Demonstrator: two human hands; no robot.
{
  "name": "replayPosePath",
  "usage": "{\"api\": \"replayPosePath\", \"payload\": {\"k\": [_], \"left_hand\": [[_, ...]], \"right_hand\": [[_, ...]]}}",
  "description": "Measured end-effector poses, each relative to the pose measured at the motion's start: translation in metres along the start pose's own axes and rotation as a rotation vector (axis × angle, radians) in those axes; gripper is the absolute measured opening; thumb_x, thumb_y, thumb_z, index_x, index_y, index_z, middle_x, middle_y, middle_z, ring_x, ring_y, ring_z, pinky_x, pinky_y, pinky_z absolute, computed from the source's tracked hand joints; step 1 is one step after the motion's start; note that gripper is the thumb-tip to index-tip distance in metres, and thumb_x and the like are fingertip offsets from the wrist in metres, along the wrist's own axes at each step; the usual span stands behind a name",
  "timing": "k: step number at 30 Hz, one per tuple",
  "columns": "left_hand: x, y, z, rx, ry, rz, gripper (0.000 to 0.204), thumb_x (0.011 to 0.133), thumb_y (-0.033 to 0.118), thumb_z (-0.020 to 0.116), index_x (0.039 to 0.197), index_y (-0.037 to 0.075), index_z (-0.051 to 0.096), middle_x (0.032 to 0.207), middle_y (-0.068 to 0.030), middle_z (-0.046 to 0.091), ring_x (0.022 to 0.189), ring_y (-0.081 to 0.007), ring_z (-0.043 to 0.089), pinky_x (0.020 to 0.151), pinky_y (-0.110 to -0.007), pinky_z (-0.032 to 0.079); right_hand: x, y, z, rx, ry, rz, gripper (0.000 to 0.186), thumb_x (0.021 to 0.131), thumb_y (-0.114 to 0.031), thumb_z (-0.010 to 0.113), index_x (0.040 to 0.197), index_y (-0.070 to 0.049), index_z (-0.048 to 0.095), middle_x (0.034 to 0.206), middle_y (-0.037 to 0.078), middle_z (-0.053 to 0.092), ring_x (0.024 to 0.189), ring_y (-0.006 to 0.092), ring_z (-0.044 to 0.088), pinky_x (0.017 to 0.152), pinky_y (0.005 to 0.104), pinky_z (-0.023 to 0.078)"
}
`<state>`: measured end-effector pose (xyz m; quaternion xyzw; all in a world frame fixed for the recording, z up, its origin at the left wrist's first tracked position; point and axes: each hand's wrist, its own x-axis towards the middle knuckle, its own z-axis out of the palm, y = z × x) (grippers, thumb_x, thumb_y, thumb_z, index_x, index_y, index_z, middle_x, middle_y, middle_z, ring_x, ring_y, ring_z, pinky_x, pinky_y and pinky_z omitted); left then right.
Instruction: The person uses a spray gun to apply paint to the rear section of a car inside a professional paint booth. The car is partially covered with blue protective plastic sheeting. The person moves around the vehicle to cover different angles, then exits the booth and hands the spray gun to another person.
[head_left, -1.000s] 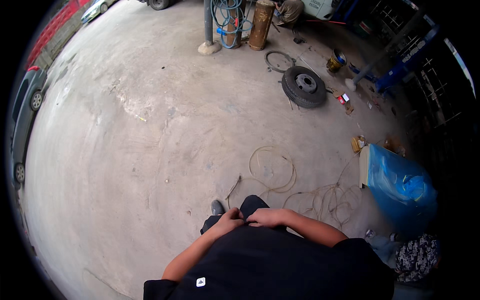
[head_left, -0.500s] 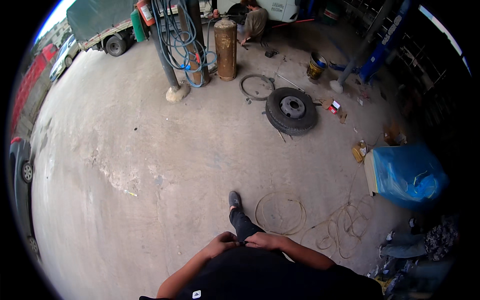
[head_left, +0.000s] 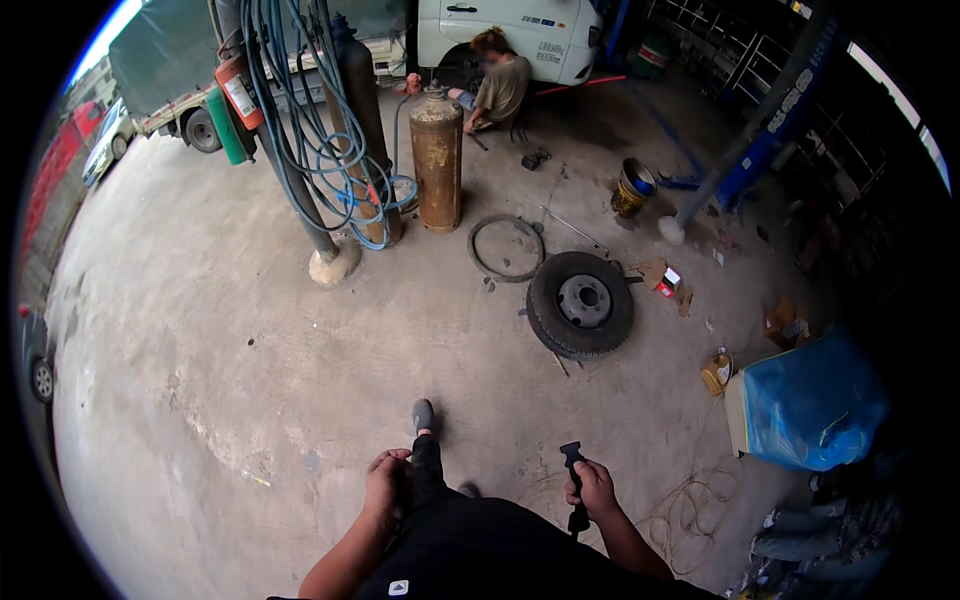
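Observation:
On the right, my right hand [head_left: 594, 487] is closed around a black strap-like thing with a flat T-shaped end [head_left: 571, 452]. Its lower part hangs below my fist toward my dark shirt; I cannot make out its exact kind. My left hand [head_left: 385, 484] is held on the left near my thigh, its fingers curled together. Whatever it may grip is lost against my dark clothes. Between the hands one grey shoe [head_left: 424, 415] is stepping forward on the concrete floor.
Ahead lies a truck wheel [head_left: 585, 305] beside a ring [head_left: 506, 249] and a bar. Gas cylinders [head_left: 437, 165] and a post with blue hoses [head_left: 320, 150] stand ahead left. A person [head_left: 500, 85] crouches by a white vehicle. A blue-covered box [head_left: 810, 400] and coiled hose [head_left: 690, 510] are right.
My hands have parted from together at my waist, one to each side, and the black thing now shows in my right hand. The wheel and cylinders appear lower and the cylinders larger.

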<state>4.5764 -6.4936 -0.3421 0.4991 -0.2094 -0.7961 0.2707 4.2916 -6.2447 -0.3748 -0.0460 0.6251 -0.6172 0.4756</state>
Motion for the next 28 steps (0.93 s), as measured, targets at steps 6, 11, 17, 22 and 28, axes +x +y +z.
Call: {"api": "replayPosePath", "payload": {"k": [6,11,17,22,28], "left_hand": [[0.145,0.160,0.058,0.138,-0.127,0.137,0.010,0.091,0.009,0.054,0.097,0.004,0.061,0.058,0.0023,0.043,0.042,-0.0090,0.034,0.038,-0.025,0.027],[0.243,0.223,0.120,0.476,-0.255,0.012,0.010,0.092,0.007,0.056,0.096,0.002,0.063,0.063,0.0004,0.051,0.045,-0.0092,0.042,0.039,-0.026,0.029],[0.363,0.284,0.187,0.635,-0.116,-0.172,0.008,0.092,0.012,0.063,0.092,0.004,0.066,0.064,0.0017,0.054,0.047,-0.0074,0.044,0.041,-0.025,0.032],[0.467,0.311,0.226,0.792,0.038,-0.128,0.008,0.088,0.011,0.067,0.086,0.004,0.065,0.060,0.0005,0.052,0.044,-0.0092,0.045,0.038,-0.026,0.033],[0.498,0.334,0.292,0.995,0.142,0.001,0.012,0.086,0.013,0.069,0.083,0.002,0.066,0.060,-0.0027,0.055,0.043,-0.0122,0.048,0.038,-0.029,0.038]], "right_hand": [[0.128,-0.110,0.035,0.166,0.307,-0.185,0.023,0.101,-0.026,0.052,0.089,-0.007,0.051,0.069,0.003,0.049,0.049,0.0135,0.048,0.038,0.0294,0.037],[0.204,-0.226,0.068,0.152,0.443,-0.321,0.020,0.100,-0.022,0.052,0.087,-0.007,0.052,0.069,0.002,0.047,0.049,0.0118,0.046,0.037,0.0290,0.034],[0.306,-0.305,0.054,0.137,0.505,-0.107,0.005,0.098,-0.013,0.055,0.100,-0.008,0.054,0.074,-0.002,0.046,0.047,0.0051,0.038,0.038,0.0249,0.031],[0.442,-0.342,0.045,-0.070,0.285,0.030,0.009,0.096,-0.008,0.064,0.102,-0.006,0.057,0.069,-0.004,0.047,0.047,0.0035,0.039,0.040,0.0255,0.032],[0.598,-0.402,0.046,-0.728,-0.076,-0.337,0.026,0.097,-0.017,0.064,0.118,-0.002,0.064,0.082,0.010,0.067,0.066,0.0197,0.063,0.064,0.0348,0.050]]}}
